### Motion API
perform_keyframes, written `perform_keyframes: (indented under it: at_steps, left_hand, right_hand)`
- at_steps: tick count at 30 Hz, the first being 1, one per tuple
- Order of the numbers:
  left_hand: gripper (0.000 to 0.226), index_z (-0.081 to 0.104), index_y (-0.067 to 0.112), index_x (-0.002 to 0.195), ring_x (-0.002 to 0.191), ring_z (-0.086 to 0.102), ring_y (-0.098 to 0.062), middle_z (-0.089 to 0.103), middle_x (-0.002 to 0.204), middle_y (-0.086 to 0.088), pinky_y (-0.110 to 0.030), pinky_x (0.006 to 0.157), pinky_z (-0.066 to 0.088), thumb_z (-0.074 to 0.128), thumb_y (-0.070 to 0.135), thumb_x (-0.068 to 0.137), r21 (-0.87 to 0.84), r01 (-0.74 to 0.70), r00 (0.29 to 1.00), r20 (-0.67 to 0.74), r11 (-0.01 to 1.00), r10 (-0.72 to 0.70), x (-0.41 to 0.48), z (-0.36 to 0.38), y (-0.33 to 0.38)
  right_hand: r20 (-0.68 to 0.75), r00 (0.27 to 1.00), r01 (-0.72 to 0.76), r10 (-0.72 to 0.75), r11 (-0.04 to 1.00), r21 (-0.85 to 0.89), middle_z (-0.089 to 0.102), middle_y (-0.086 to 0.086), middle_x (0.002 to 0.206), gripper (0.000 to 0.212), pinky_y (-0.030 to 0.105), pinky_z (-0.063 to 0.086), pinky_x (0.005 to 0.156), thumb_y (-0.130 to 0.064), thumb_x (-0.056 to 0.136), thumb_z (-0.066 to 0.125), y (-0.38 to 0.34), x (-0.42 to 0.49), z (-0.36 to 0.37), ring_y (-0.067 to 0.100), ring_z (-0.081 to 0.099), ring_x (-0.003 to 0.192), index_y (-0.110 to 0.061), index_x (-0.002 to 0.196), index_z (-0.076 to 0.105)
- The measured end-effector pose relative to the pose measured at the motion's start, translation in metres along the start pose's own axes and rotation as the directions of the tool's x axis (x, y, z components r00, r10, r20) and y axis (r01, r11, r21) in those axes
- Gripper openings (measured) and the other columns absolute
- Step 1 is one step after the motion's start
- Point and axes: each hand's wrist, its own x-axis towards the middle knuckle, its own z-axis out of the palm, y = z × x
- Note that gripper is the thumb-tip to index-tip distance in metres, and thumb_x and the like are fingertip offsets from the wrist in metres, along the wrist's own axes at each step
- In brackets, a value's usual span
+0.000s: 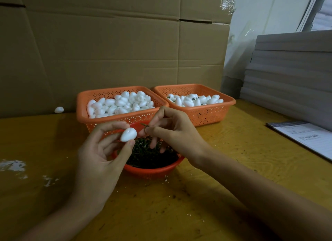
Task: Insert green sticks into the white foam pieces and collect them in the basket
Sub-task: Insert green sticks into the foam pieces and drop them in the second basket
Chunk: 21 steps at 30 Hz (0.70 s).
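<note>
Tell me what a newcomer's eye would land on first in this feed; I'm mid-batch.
Dead centre, the left grip pinches a white foam piece while the right grip pinches a green stick just right of it, above a red bowl of green sticks. Behind them stand two orange baskets: the left basket heaped with foam pieces, the right basket holding fewer, with green showing among them.

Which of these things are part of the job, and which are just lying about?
In use: foam piece held in the left hand; green stick pinched by the right hand; red bowl of sticks; left basket of plain foam; right basket, foam with green showing.
Lying about: stray foam piece by the cardboard; printed paper; grey sheets, stacked; white crumbs.
</note>
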Motion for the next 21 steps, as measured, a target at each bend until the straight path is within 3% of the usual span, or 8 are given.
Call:
perform_keyframes:
  at_steps: [8,21]
  left_hand:
    - [0.028,0.072,0.015,0.109,0.116,0.070,-0.021,0.071,0.115,0.000,-0.025,0.093,0.059,0.076,0.008,0.083,0.122,-0.095,0.995,0.041,0.988,0.091,0.0026,-0.0021,-0.0003]
    - [0.025,0.074,0.028,0.100,0.100,0.068,-0.017,0.064,0.106,0.003,-0.015,0.083,0.056,0.082,0.023,0.077,0.228,-0.091,0.996,0.016,0.969,0.090,0.0024,-0.0014,0.0010]
  right_hand:
    - [0.009,1.000,-0.001,0.001,1.000,-0.016,0.080,0.010,0.095,0.015,0.026,0.052,0.049,-0.006,0.095,0.072,0.0025,0.0016,-0.0008,0.018,0.069,0.062,-0.011,0.093,0.058]
    - [0.017,1.000,-0.019,0.019,0.999,-0.046,0.080,0.009,0.095,0.015,0.026,0.053,0.051,-0.008,0.096,0.073,0.0018,0.0006,-0.0017,0.019,0.069,0.064,-0.006,0.097,0.058]
